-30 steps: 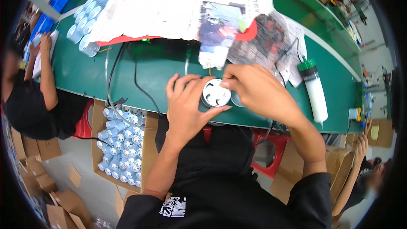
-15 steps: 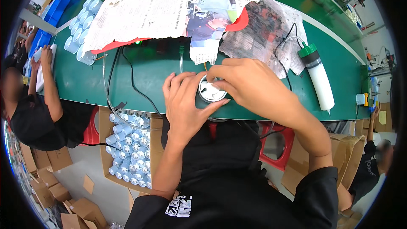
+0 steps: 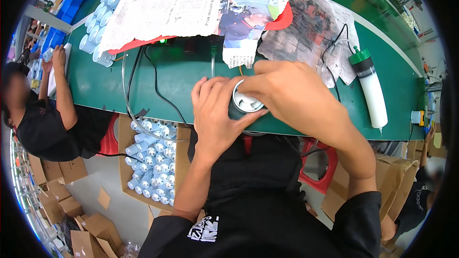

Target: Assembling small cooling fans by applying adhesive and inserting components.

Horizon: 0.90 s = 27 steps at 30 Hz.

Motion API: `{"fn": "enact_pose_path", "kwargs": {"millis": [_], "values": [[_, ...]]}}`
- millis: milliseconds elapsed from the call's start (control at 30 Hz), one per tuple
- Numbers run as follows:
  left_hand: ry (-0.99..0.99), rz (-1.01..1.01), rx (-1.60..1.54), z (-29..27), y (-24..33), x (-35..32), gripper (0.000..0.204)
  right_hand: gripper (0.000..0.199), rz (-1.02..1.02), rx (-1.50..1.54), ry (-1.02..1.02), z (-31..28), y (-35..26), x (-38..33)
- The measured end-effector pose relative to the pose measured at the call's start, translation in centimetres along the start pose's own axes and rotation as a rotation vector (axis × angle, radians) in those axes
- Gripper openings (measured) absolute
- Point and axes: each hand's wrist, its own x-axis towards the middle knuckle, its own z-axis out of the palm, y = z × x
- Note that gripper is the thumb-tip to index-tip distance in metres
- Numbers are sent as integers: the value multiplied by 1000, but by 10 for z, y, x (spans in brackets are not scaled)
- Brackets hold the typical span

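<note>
A small round white fan part (image 3: 245,102) with curved blades sits upright at the near edge of the green table (image 3: 172,74). My left hand (image 3: 217,117) wraps around its left side, thumb along the lower rim. My right hand (image 3: 291,93) covers its right and upper side, fingers curled over the rim. Both hands grip the part together. Most of its body is hidden by my fingers.
Newspaper sheets (image 3: 191,5) cover a device with black cables (image 3: 158,88). A white bottle with a green cap (image 3: 370,91) lies at right. Pale blue cylinders (image 3: 95,33) stand far left; a carton of them (image 3: 150,160) sits below. Another person (image 3: 38,110) works at left.
The view has drawn closer and the scene has shifted slightly. My hands stay clasped on the fan part, with the right hand now reaching further over it.
</note>
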Motion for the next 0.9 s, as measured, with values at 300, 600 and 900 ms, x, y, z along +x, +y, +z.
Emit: {"fn": "enact_pose_path", "kwargs": {"millis": [300,600,900], "values": [[45,-40,-4,-3,4,4,61,30,-92,329,230,-29,-7,14],[189,-471,-72,-50,-6,-4,68,26,91,333,151,-54,-6,-9],[315,-253,62,-43,5,10,59,20,-124,171,190,-58,20,147]]}}
